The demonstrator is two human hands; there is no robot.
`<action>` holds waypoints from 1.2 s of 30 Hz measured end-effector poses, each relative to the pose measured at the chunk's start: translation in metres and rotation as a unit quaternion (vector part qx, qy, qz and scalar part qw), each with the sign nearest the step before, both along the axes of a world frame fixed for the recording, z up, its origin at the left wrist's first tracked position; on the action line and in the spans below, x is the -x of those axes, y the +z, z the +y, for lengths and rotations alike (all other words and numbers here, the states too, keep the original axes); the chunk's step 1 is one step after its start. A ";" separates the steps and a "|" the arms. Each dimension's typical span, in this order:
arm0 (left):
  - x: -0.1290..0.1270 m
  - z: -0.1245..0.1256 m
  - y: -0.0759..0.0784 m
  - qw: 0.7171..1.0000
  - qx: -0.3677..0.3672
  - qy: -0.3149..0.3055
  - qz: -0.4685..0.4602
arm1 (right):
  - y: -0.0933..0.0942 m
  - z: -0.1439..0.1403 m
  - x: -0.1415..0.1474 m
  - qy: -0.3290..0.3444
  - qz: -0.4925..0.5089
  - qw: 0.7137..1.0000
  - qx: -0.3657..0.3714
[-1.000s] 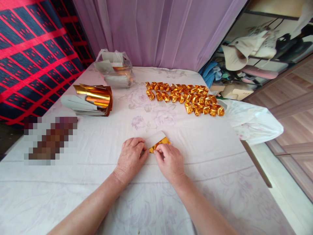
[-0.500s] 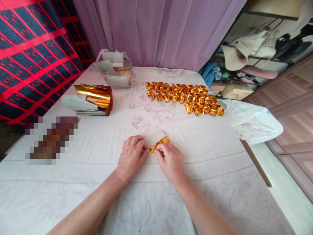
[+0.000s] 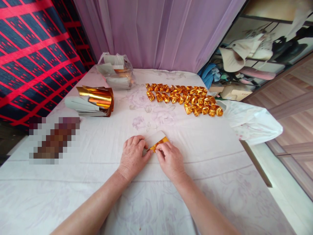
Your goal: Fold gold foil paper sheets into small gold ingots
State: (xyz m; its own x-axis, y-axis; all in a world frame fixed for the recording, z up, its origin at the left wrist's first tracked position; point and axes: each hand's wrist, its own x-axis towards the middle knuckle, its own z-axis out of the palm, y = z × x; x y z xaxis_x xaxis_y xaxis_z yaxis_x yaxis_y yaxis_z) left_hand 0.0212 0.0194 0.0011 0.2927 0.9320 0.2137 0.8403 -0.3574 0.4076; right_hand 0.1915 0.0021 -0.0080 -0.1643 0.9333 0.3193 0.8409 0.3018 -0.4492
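Note:
My left hand point(image 3: 133, 156) and my right hand point(image 3: 170, 159) meet in the middle of the table over a small gold foil paper point(image 3: 159, 141) with a white back. Both hands pinch its near edge, pressing it against the white floral tablecloth point(image 3: 210, 153). Part of the paper is hidden under my fingers. Farther back lie several folded gold foil pieces point(image 3: 186, 98) in rows. To the left stands a stack of curled gold foil sheets point(image 3: 95, 100).
A clear plastic bag with more paper sheets point(image 3: 114, 70) sits at the far left by the purple curtain. A blurred patch point(image 3: 54, 139) lies at the left. The table's right edge drops to a wooden floor; cluttered shelves stand at the right.
My fingers have closed in slightly on the paper's near edge, showing less gold. The view has shifted a little; the objects on the table have not moved.

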 end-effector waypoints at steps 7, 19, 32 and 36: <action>-0.006 0.001 0.005 0.999 0.024 0.028 0.007 | -0.002 0.000 0.000 -0.003 -0.007 1.000 -0.008; 0.000 0.004 0.005 0.998 0.051 0.017 -0.017 | 0.001 -0.001 0.001 -0.008 -0.025 0.999 0.018; 0.002 0.005 0.003 0.999 0.040 0.006 -0.016 | 0.005 0.004 0.009 -0.040 -0.011 0.998 0.037; 0.003 0.005 0.004 0.999 0.048 -0.001 -0.020 | 0.002 0.003 -0.002 -0.005 0.033 0.998 0.052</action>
State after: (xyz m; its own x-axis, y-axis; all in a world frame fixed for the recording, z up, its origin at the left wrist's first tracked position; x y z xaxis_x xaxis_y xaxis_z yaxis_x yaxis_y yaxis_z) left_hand 0.0180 0.0247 0.0049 0.2877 0.9483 0.1341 0.8224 -0.3164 0.4729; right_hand 0.1934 0.0052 -0.0063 -0.1361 0.9636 0.2301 0.8108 0.2418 -0.5330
